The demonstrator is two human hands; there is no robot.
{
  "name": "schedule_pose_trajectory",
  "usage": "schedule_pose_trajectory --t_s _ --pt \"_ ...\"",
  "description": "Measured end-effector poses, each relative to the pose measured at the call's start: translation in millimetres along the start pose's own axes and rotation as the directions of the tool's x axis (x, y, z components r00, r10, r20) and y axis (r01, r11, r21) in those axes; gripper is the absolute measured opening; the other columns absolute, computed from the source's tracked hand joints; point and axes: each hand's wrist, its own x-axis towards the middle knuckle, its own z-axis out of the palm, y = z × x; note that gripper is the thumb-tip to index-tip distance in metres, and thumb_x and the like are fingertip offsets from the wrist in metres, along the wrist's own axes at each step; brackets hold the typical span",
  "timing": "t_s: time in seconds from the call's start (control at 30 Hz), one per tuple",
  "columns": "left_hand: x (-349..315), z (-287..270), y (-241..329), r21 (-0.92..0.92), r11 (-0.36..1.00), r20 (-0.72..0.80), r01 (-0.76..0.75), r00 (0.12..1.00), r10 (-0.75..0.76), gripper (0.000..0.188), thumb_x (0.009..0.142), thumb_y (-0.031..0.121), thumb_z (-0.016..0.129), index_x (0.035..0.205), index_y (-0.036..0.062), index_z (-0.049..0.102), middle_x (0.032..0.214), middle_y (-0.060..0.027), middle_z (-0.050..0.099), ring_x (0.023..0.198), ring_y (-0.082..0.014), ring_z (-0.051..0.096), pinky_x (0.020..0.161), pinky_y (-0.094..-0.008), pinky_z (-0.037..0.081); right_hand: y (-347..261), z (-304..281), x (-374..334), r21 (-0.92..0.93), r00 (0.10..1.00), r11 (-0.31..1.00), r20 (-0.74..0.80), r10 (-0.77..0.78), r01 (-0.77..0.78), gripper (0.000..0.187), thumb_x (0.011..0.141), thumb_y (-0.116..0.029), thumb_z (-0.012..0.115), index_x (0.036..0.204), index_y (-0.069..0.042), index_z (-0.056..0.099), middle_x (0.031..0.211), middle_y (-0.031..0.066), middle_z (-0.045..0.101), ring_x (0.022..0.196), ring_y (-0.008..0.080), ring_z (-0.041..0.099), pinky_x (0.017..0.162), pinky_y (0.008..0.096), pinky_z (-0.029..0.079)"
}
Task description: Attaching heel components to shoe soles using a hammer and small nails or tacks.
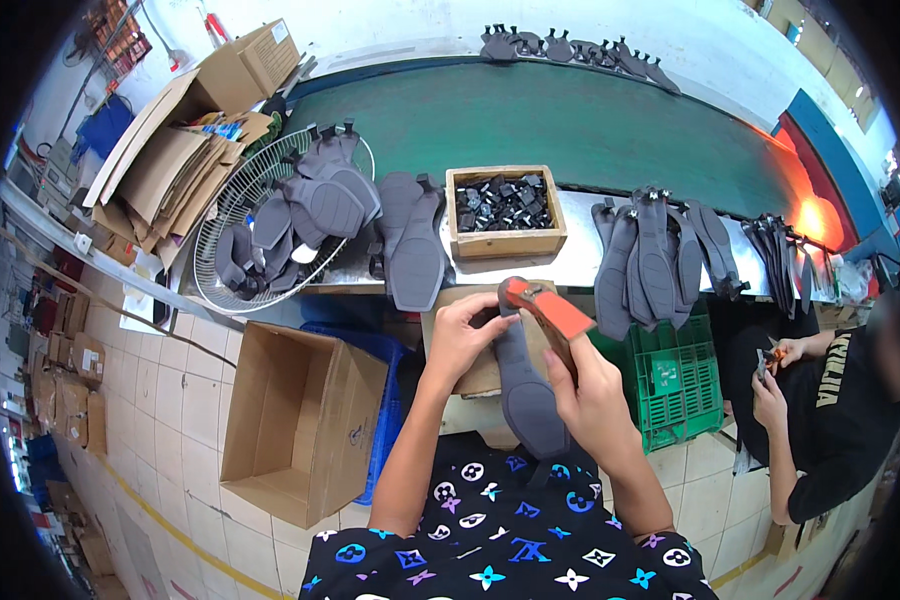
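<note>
Lying between the forearms, a dark grey, elongated shoe sole (pixel 532 402) is held at its narrow end in a close thumb-and-finger grip by the left hand (pixel 467 338). A hand tool with a flat orange-red head (pixel 567 313) is gripped by the right hand (pixel 595 398) above the sole. Beyond, small black pieces (pixel 505 205) are contained in a rectangular wooden box (pixel 510 246).

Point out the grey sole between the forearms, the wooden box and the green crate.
Grey sole (pixel 534 410): head view, broad lower end.
Wooden box (pixel 510 244): head view, near wall.
Green crate (pixel 668 375): head view, side panel.
</note>
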Motion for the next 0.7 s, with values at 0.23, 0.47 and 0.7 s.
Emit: schedule_pose_trajectory --t_s 0.23,0.47,0.7 --pt "-17 5 -16 0.462 0.86 -0.004 -0.216 0.969 0.246 0.104 0.076 0.031 0.08 0.151 -0.0012 0.016 0.13 -0.0077 0.062 0.13 -0.0318 0.049 0.111 -0.0438 0.034 -11 -25 11 -0.05 0.999 0.998 -0.037 0.022 -0.024 0.038 0.093 -0.006 0.061 0.126 0.01 0.049 0.1 0.0243 0.065 0.085 0.0366 0.067 0.074 0.0391 0.053" --pt "-17 -1 -11 0.559 0.816 0.029 -0.148 0.987 0.16 0.115 0.077 0.041 0.078 0.152 -0.0028 0.003 0.144 -0.0057 0.05 0.139 -0.0329 0.038 0.119 -0.0468 0.023 -41 -49 -9 0.261 0.963 0.965 -0.266 0.033 0.039 0.021 0.096 -0.013 0.051 0.09 0.003 0.062 0.065 0.0059 0.051 0.058 0.0194 0.046 0.058 0.0277 0.04" --pt "-19 0 -23 0.505 0.854 0.026 -0.121 0.992 0.125 0.102 0.074 0.04 0.079 0.151 0.0031 0.024 0.151 -0.0133 0.04 0.141 -0.0322 0.036 0.118 -0.0488 0.022 4 -18 23 -0.079 0.995 0.992 -0.025 -0.096 0.094 0.016 0.093 -0.005 0.057 0.106 0.003 0.055 0.083 0.024 0.064 0.072 0.045 0.063 0.062 0.0478 0.052"
